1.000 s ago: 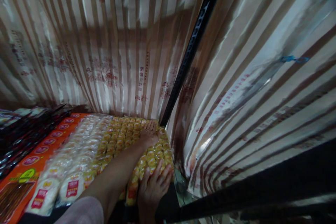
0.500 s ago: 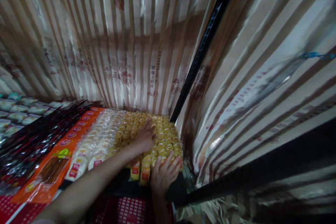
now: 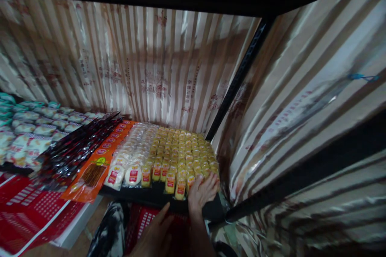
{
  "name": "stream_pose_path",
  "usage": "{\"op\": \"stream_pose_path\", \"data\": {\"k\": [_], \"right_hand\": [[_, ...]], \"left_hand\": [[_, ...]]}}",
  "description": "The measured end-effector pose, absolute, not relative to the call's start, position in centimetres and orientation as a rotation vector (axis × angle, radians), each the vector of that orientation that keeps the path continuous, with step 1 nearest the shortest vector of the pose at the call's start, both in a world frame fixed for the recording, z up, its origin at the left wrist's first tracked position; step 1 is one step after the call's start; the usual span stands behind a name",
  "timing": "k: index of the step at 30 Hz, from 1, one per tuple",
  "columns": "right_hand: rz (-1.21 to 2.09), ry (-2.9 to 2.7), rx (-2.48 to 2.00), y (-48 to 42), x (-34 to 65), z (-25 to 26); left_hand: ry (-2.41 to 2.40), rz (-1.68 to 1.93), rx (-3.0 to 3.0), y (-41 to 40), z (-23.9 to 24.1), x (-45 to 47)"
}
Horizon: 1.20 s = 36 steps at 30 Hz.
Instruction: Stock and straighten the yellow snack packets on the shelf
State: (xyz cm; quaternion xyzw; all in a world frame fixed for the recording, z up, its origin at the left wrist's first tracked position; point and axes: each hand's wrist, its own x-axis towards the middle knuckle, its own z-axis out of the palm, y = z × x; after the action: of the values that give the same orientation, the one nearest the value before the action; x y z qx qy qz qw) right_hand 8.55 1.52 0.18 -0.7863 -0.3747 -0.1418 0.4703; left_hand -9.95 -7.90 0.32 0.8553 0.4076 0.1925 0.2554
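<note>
Big picture first: a shiny brown-and-cream striped sheet (image 3: 144,60) lines the far wall of the shelf bay, and a second striped sheet (image 3: 301,88) slants down the right side, closing that flank. Between them runs a black slotted metal upright (image 3: 238,84), from top right down to the far right corner of the stock. A dark overhang caps the top, so headroom is low.

On the black shelf board (image 3: 150,196), rows run left to right: pale packets with teal tops (image 3: 27,128), dark red-and-black glossy packs (image 3: 75,148), flat orange packs (image 3: 102,156), round white packets with red labels (image 3: 132,156), then the block of small yellow packets (image 3: 181,152), tight against the right sheet and reaching the near edge. No gaps between rows; free room lies only in front of the near lip.

Below that lip sits a red plastic basket (image 3: 144,221).

The right hand (image 3: 202,192) lies flat, fingers spread, on the near right corner of the yellow block. The left hand (image 3: 155,235) hovers low over the basket, fingers extended, gripping nothing.
</note>
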Motion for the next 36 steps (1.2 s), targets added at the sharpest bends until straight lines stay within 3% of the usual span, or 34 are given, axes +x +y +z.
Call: {"op": "stream_pose_path", "data": {"k": [4,17,25,36], "right_hand": [[-0.338,-0.887,-1.899,1.4,8.9,0.7],[-0.213,-1.046,-1.709,-0.2,12.7,2.5],[0.001,-1.275,-1.616,-4.9,10.4,0.4],[0.1,-1.377,-1.599,-4.9,9.1,-1.4]], "left_hand": [[1.178,0.548,2.2,-9.5,-0.5,-11.1],[1.259,0.492,2.022,-13.7,4.7,-12.3],[1.265,0.45,1.99,-15.7,7.7,-12.1],[1.282,0.35,1.949,-15.3,6.1,-12.5]]}}
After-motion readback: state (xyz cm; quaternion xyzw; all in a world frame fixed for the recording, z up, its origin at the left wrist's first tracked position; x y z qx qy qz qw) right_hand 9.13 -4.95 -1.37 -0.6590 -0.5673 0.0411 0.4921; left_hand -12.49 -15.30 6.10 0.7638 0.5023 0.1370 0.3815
